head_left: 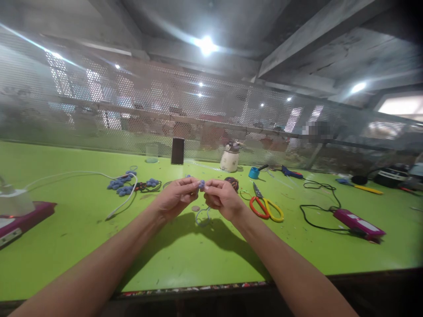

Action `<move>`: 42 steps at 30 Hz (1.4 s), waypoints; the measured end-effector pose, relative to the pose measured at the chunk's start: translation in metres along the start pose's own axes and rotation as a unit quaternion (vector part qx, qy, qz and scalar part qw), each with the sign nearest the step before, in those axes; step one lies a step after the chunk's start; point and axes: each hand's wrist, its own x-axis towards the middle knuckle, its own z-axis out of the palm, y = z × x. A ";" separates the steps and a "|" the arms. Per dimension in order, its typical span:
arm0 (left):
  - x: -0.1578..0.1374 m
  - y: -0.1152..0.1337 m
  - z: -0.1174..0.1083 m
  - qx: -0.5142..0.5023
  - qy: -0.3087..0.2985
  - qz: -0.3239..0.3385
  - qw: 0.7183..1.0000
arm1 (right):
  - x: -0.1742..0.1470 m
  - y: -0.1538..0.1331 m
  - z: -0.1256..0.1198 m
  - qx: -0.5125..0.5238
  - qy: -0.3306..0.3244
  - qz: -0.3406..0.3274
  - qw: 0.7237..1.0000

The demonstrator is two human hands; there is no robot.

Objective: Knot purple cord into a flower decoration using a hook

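A small blue-purple crocheted piece [202, 184] is pinched between my two hands above the middle of the green table. My left hand [178, 196] grips it from the left, thumb and fingertips together. My right hand [223, 197] closes on its right side. A thin light-blue strand of yarn [203, 220] loops on the table below my hands. Next to it lies a small round disc [195, 208]. Partly hidden behind my right hand is a dark ball of yarn [233, 182]. Similar blue pieces [124, 182] lie in a pile to the left.
Scissors [266, 207] with red and yellow handles lie open at right. Beyond are a blue pot [254, 172], a glue gun [291, 172], a white jar [229, 159], a phone [177, 151] and a clear cup [152, 153]. Power strips [358, 223] and cables sit at both sides.
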 end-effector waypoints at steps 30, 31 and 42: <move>0.006 0.004 -0.015 -0.021 0.050 -0.024 0.998 | 0.002 -0.004 -0.007 -0.076 0.001 0.019 0.997; 0.007 0.004 -0.016 -0.022 0.059 -0.018 0.998 | 0.002 -0.004 -0.007 -0.079 0.003 0.022 0.997; 0.009 0.002 -0.011 -0.005 0.086 -0.063 0.994 | 0.009 0.005 -0.012 -0.169 0.122 -0.032 0.978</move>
